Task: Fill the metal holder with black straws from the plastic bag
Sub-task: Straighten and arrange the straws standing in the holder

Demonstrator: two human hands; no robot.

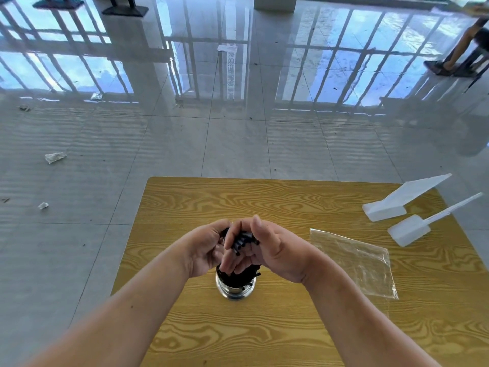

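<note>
Directly below the 2 hands, near the middle of the wooden table (291,327), stands 1 metal holder (235,290), upright, its open top packed with black straws (242,243). The straws rise out of the holder as 1 bundle into the space between the palms, and a few loose ends stick out sideways at the rim; their number is too many and too tangled to count. The left hand (205,249) curls around the bundle from the left side, fingers bent and closed against the straws. The right hand (267,250) wraps the bundle from the right, its fingers folded down over the straw tips and its thumb raised above them. The 2 hands touch each other at the fingers, just above the holder's mouth, so both are gripping the same bundle.

To the right of the holder, apart from it, 1 clear plastic bag (357,260) lies flat on the table. Farther right, at the table's far corner, are 2 white plastic scoops (397,207), their handles angled out past the table edge.

Around the table is a glossy tiled floor (105,181) with several crumpled scraps lying on it at left.
</note>
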